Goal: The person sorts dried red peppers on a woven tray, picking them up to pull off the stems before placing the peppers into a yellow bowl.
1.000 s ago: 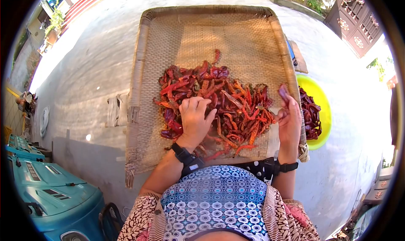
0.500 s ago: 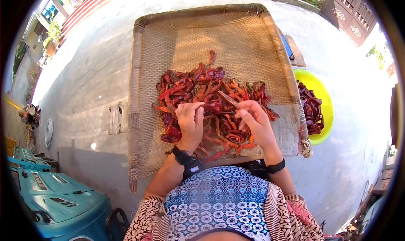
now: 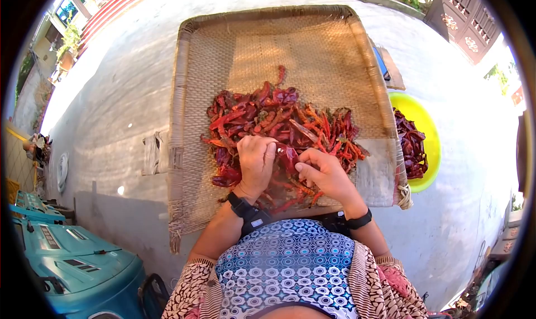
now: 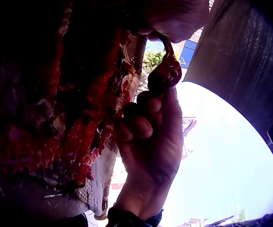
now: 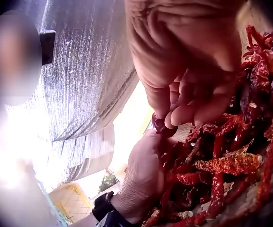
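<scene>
A dark red, glossy dried chili pepper (image 3: pixel 287 158) is stretched between the two hands, over the pile. My left hand (image 3: pixel 255 165) pinches one end of it between thumb and curled fingers. At its other end, the right hand (image 3: pixel 326 176) pinches it with thumb and fingertips. In the left wrist view the chili (image 4: pixel 166 73) narrows toward the left hand (image 4: pixel 179 19) and bulges near the right hand (image 4: pixel 150 137). Beneath both hands spreads a heap of dried red and orange chilies (image 3: pixel 245 115) on a woven bamboo tray (image 3: pixel 279 39).
A yellow basin (image 3: pixel 434 146) with dark red chilies (image 3: pixel 410 146) stands on the ground right of the tray. Teal machinery (image 3: pixel 84 257) fills the lower left, on the concrete floor (image 3: pixel 117 134). A grey patch (image 3: pixel 377 176) lies at the tray's near right corner.
The right hand came in from the tray's right edge, where it held a chili, to the pile's middle beside the left hand. Now a dark chili is held between both hands.
</scene>
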